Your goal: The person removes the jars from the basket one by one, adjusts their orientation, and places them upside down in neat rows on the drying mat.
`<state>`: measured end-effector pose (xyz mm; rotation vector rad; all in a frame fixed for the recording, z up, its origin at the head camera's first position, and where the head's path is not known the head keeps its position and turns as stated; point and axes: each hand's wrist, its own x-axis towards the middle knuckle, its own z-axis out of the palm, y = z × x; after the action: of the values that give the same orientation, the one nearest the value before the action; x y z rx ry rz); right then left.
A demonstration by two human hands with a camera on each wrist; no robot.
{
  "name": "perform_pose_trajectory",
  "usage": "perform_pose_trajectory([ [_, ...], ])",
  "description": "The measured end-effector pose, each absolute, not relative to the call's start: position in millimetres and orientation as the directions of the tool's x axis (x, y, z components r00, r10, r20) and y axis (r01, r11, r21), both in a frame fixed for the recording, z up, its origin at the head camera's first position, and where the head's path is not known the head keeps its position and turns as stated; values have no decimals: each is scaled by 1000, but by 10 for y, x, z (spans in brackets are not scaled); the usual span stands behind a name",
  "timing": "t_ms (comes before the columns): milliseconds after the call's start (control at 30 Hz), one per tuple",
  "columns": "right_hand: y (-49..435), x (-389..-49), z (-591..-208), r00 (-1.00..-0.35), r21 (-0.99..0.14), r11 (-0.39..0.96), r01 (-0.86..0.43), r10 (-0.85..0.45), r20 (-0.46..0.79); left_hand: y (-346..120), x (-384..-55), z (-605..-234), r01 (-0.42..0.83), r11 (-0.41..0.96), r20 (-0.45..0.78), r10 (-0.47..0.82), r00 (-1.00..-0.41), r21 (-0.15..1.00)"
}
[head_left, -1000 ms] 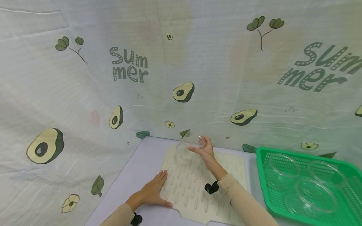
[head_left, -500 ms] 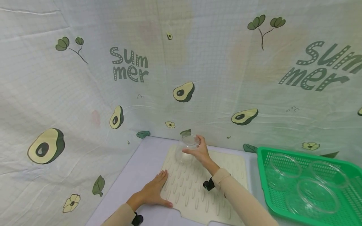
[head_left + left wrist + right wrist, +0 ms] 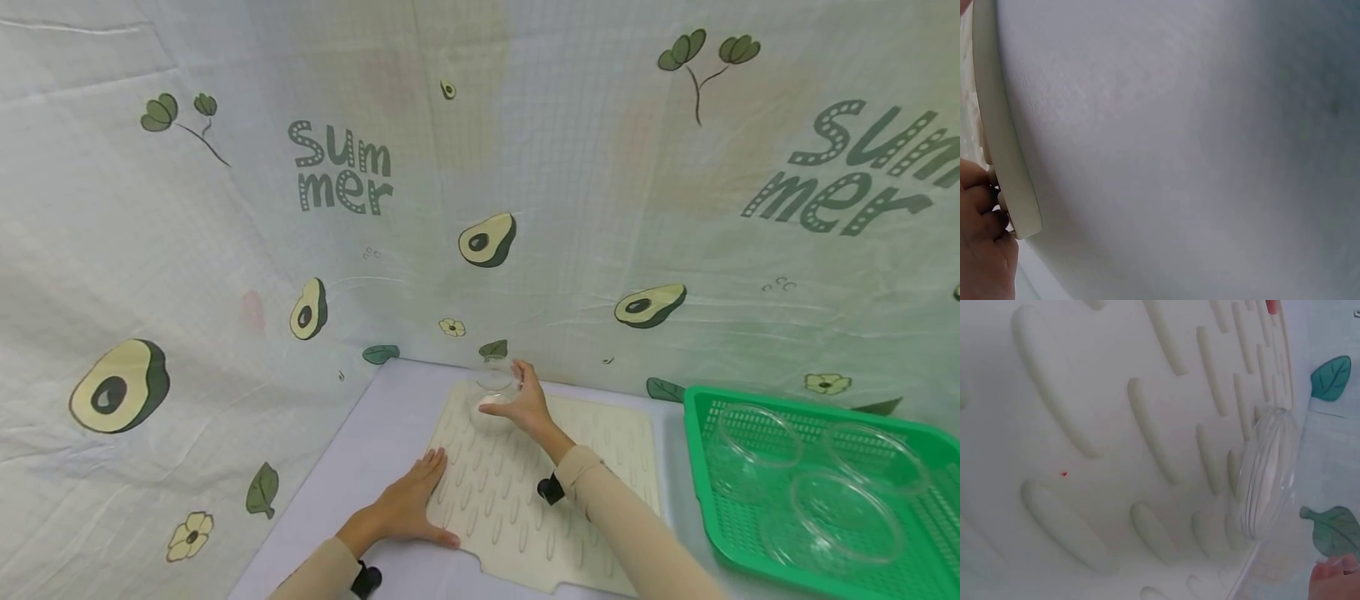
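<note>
My left hand [image 3: 405, 504] rests, fingers extended, along the left edge of a cream ridged draining mat [image 3: 600, 433]. Its fingers [image 3: 985, 231] touch the mat's thick edge in the left wrist view. At the mat's far side, my right hand [image 3: 528, 408] grips the upper part of a clear bowl [image 3: 489, 417]; thumb and fingers curve around its right side. The bowl looks upside down, with a smaller ring on top. In the right wrist view, the clear bowl [image 3: 1266, 475] has its ridged rim against the mat. Whether it is one piece or two is hard to tell.
To the right stands a green slotted basket [image 3: 701, 508] with several clear bowls, their mouths upward. A printed cloth [image 3: 555, 267] hangs close behind the mat and down the left side. The white table [image 3: 360, 433] shows left of the mat.
My right hand has moved left and slightly down, and the smaller clear ring by its fingers has settled over the bowl on the mat. The left hand has stayed in place.
</note>
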<state>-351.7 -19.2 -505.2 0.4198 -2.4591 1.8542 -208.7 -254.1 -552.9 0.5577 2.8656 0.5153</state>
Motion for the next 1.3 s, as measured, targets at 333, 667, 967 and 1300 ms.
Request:
perform_pose_trajectory([
  [333,-236,-3522,-5043,-968,-931,297,-214,-192,162,-2538,-2074,-5515,332,868,-104,393,-913,369],
  [667,-25,-3513,-5087,-963,-937,301,-177,-248,103,-2510,-2028,-5498,339,852,-108,411,-905,400],
  [967,192,-3564,-4959,-946,-948,255,-192,-307,109,-2511,-2039,-5460,334,855,-109,405,-908,397],
  [1300,348,-3573,-4769,-925,-939,257,-229,-358,128,-2530,-2060,-5493,325,859,-108,394,-913,395],
])
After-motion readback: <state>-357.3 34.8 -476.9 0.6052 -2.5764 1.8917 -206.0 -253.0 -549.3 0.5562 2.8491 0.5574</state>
